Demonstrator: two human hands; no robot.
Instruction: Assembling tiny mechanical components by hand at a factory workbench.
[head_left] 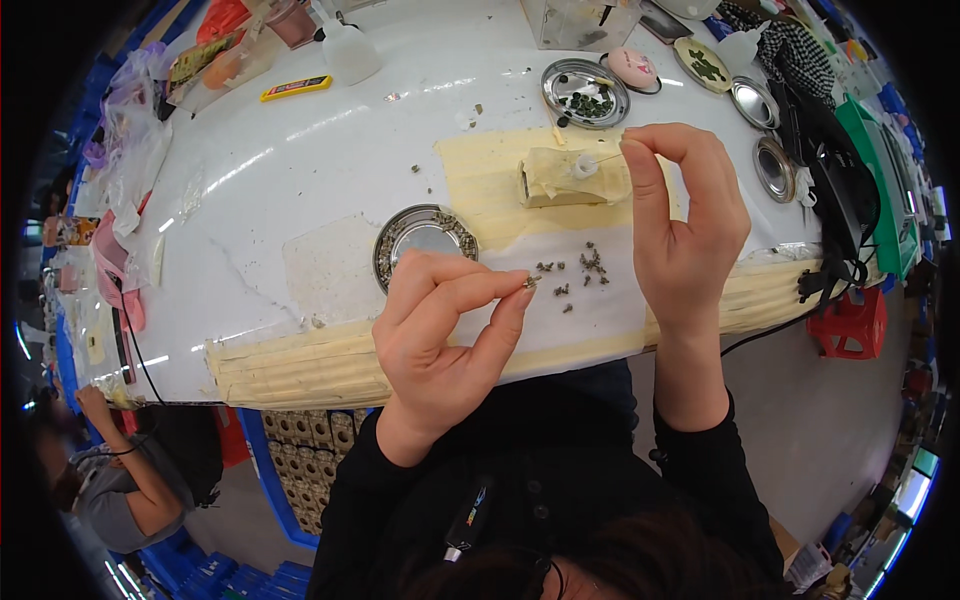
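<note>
My left hand (440,325) is closed in a pinch, with a small metal part (531,282) between thumb and forefinger. My right hand (692,225), raised on the right, pinches a thin needle-like stick (606,157). The stick's far end points at a small white nozzle-like piece (583,166) on a block wrapped in cream tape (545,186); whether they touch I cannot tell. Between the hands, several loose small metal parts (594,262) lie on the white work surface. Just beyond my left hand stands a round metal dish (384,262) with more such parts along its inside.
A metal dish with dark green bits (549,103) lies beyond the block. At the far left rest a yellow box-cutter-like tool (296,88) and a white squeeze bottle (350,58). Padded tape (290,370) lines the table's near edge. Another person's arm (148,490) is at lower left.
</note>
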